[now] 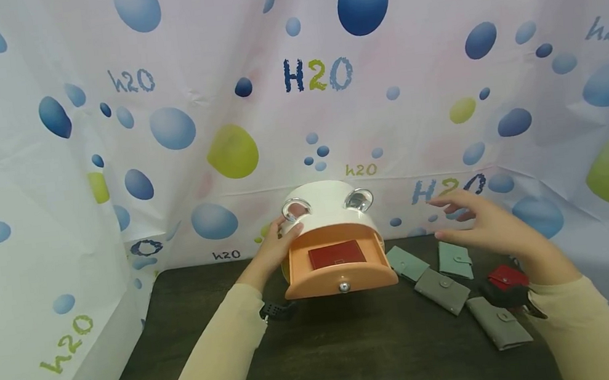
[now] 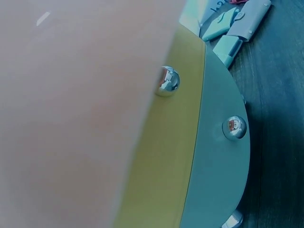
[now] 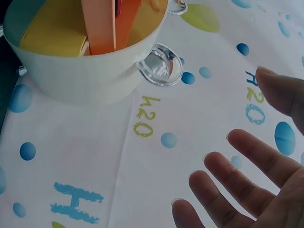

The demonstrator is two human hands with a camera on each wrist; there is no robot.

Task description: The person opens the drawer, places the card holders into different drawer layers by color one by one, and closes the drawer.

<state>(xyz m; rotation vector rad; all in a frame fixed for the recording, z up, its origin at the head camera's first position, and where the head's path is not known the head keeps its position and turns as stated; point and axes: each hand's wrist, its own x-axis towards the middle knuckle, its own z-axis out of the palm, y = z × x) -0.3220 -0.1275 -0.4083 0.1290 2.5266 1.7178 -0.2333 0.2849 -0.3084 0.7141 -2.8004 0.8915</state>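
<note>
A white rounded drawer box [image 1: 319, 201] with two chrome ear rings stands on the table. Its orange drawer [image 1: 369, 275] is pulled out, and a dark red wallet [image 1: 337, 255] lies in it. Yellow [image 2: 161, 166] and teal [image 2: 218, 166] drawer fronts with chrome knobs show in the left wrist view. My left hand [image 1: 276, 249] holds the box's left side, thumb at the front edge; its other fingers are partly hidden. Out to the right, my right hand [image 1: 489, 226] is held in the air above the loose wallets, its fingers spread and apart from everything.
Several wallets lie right of the box: mint green ones [image 1: 409, 263] [image 1: 455, 259], grey ones [image 1: 442, 291] [image 1: 499, 322] and a red one [image 1: 507, 276] partly behind the right wrist strap. A patterned curtain [image 1: 419, 110] stands behind the dark table [image 1: 322, 361].
</note>
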